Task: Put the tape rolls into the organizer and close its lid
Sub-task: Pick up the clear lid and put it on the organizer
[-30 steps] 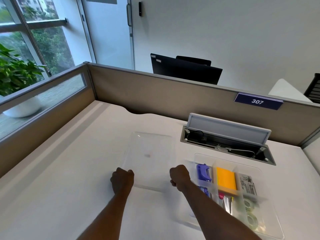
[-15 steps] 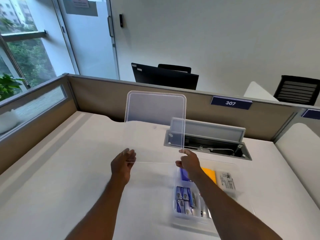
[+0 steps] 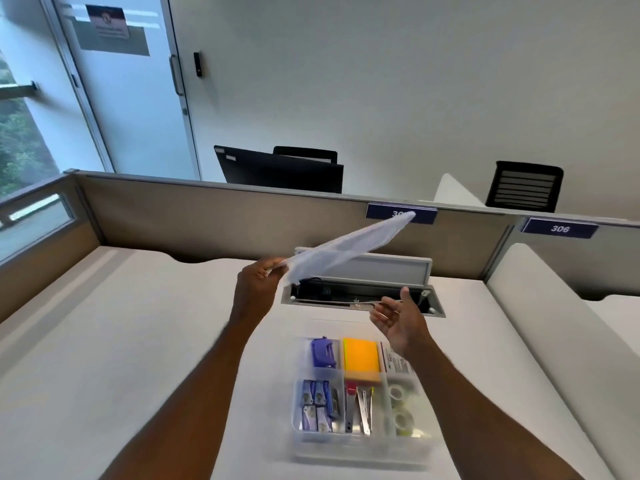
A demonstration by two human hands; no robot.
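Observation:
The clear plastic organizer (image 3: 360, 445) sits open on the white desk in front of me. Clear tape rolls (image 3: 400, 407) lie in its right compartment. Its translucent lid (image 3: 346, 247) is in the air, tilted and blurred, above and behind the organizer. My left hand (image 3: 258, 282) pinches the lid's near left corner. My right hand (image 3: 398, 318) hovers palm up over the organizer's far edge, fingers apart, not touching the lid.
The organizer also holds a purple stapler (image 3: 323, 353), orange sticky notes (image 3: 360, 358), staple boxes (image 3: 317, 405) and metal clips. An open cable hatch (image 3: 363, 292) lies behind it. Tan partition walls (image 3: 207, 216) border the desk at the back and left.
The lid was lifted off the desk by both hands, then swung right and tilted toward flat. My right hand has let go of it; only my left hand holds it now.

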